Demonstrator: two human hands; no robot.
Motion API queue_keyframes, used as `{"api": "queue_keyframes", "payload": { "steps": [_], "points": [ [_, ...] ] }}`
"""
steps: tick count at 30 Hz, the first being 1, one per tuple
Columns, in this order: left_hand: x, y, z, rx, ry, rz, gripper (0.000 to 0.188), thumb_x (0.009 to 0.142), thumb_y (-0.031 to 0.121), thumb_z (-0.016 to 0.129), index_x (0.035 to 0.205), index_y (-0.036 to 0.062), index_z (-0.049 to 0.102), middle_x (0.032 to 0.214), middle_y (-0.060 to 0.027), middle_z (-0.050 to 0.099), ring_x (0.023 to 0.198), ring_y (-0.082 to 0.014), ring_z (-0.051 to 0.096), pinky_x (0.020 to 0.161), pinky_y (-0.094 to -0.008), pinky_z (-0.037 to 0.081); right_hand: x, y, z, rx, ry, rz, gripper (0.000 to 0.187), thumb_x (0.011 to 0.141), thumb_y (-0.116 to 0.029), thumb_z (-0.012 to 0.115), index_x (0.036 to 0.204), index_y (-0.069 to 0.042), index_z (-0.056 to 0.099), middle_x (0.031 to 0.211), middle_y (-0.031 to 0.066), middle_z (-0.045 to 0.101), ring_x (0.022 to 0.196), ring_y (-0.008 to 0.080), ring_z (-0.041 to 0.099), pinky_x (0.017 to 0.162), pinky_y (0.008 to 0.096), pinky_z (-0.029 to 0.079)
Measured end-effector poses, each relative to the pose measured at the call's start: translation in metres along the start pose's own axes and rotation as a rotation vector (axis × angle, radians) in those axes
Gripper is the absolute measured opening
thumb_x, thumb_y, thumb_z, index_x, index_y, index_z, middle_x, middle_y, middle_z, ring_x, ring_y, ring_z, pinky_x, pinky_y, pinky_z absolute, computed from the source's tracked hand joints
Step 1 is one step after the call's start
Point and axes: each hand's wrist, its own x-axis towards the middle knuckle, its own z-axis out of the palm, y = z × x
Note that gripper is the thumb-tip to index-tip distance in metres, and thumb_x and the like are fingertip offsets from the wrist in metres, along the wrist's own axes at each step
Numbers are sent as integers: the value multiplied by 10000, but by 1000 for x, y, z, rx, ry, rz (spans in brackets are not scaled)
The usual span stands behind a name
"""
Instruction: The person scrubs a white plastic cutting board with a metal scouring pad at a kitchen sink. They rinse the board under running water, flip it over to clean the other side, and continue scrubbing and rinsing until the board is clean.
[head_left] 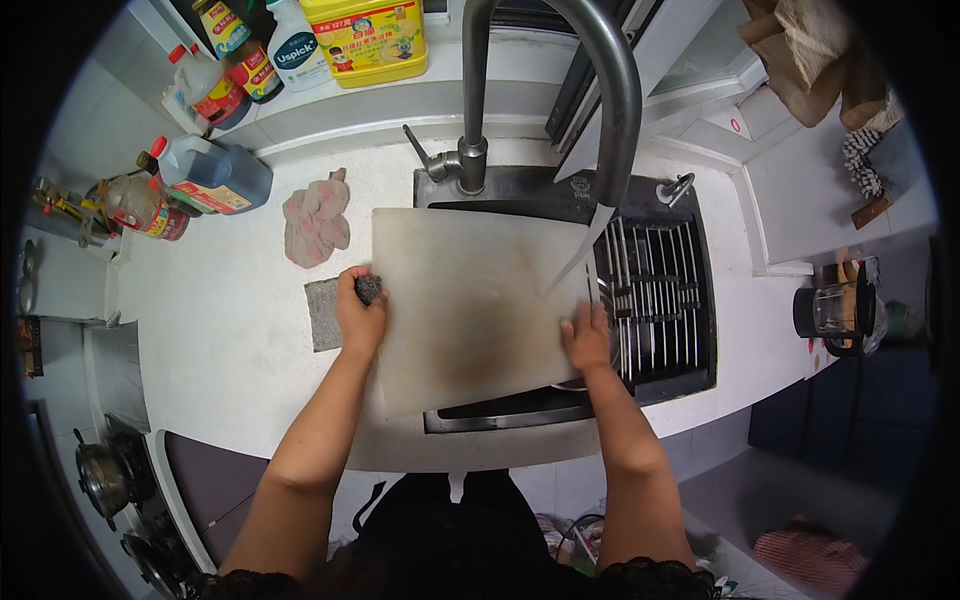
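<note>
A pale cutting board with a brownish stain lies tilted over the left part of the dark sink. Its left edge is gripped by my left hand, which also has a dark steel wool scrubber between thumb and fingers. On the opposite edge, my right hand grips the board, its fingers slightly blurred and partly hidden. Water runs from the curved grey faucet onto the board's upper right. The board covers most of the left basin.
A grey cloth lies left of the board, with a crumpled pinkish rag behind it. A metal rack spans the sink's right side. Bottles and a yellow tub stand at the back left. A blender is far right.
</note>
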Motion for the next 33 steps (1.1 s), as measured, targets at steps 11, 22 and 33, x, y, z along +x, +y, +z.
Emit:
{"api": "queue_keyframes", "payload": {
  "steps": [11, 22, 33],
  "points": [
    [1, 0, -3, -21, -18, -45, 417, 772, -18, 710, 1134, 67, 522, 967, -32, 568, 871, -140, 528, 819, -280, 459, 15, -137, 17, 1913, -317, 515, 285, 997, -305, 484, 866, -93, 623, 734, 72, 627, 668, 211, 594, 644, 344, 502],
    [-1, 6, -1, 13, -15, -3, 418, 770, -24, 703, 1136, 67, 522, 970, -43, 591, 885, -151, 552, 828, -287, 463, -75, -110, 12, -95, -251, -764, 856, 857, -525, 601, 1522, -138, 226, 1595, 154, 114, 1460, 399, 111, 1147, 560, 196],
    [1, 3, -2, 32, 25, 25, 408, 744, -16, 711, 1109, 66, 548, 967, -109, 627, 879, -230, 612, 825, -340, 487, 25, -67, -28, 1561, -317, 541, 299, 989, -318, 505, 881, -60, 613, 753, 69, 613, 661, 177, 577, 621, 328, 499]
  ]
}}
